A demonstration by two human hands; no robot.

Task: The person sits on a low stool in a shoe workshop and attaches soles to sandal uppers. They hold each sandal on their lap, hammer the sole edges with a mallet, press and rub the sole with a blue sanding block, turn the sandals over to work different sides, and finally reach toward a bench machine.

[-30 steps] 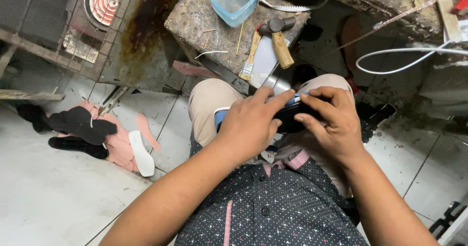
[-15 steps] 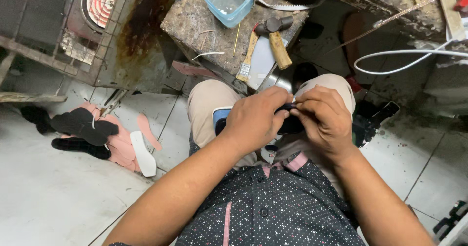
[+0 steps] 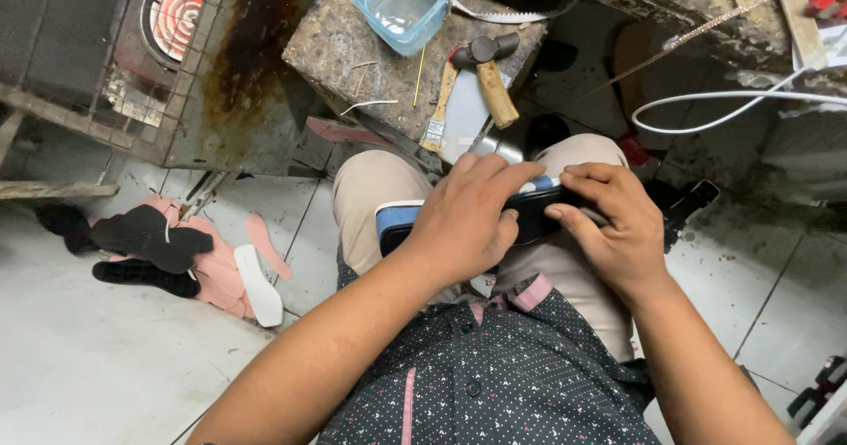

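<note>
Both my hands on a dark shoe piece across my lap.

My left hand (image 3: 463,224) lies over the dark shoe piece (image 3: 529,211), fingers (image 3: 507,173) curled down and pressed onto its top; the right hand (image 3: 613,229) grips its 3 o'clock end, fingers closed around the edge. The piece, with its blue-and-white end (image 3: 394,223), rests on my thighs. At 12 o'clock the desk (image 3: 340,52) carries a hammer (image 3: 490,79), a brush (image 3: 439,105) and a blue tub (image 3: 401,4).

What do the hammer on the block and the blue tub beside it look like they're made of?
The hammer seems to have a dark metal head, dull and worn, on a pale wooden handle with a tan, matte look. The blue tub looks like translucent plastic: the surface beneath shows through its glossy walls and rounded corners.
</note>
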